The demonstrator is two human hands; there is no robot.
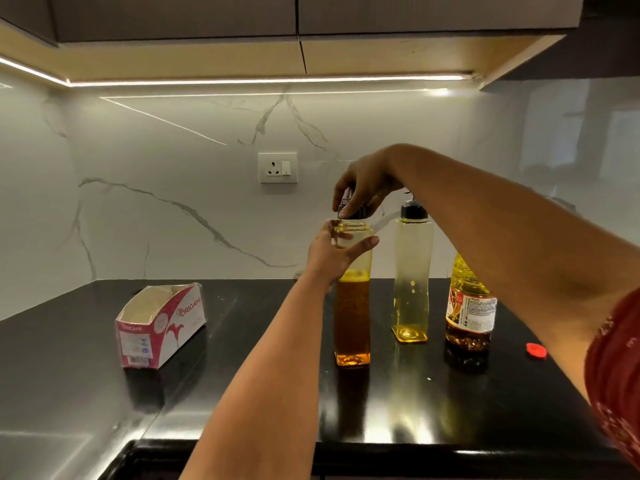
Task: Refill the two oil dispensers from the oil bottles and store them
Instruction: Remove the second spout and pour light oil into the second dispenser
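Note:
Two tall clear square dispensers stand on the black counter (415, 393). The left dispenser (352, 317) is about half full of amber oil. My left hand (334, 252) grips its upper part. My right hand (363, 188) holds its black spout cap (353, 211) right at the open neck. The right dispenser (412, 282) has only a little yellow oil at the bottom, and its black cap (412, 210) is on. An oil bottle (469, 306) with a label stands to the right, partly hidden behind my right forearm.
A red bottle cap (536, 350) lies on the counter at the right. An open white and pink cardboard box (161, 323) sits on the left. A wall socket (277, 167) is on the marble backsplash, and cabinets hang overhead.

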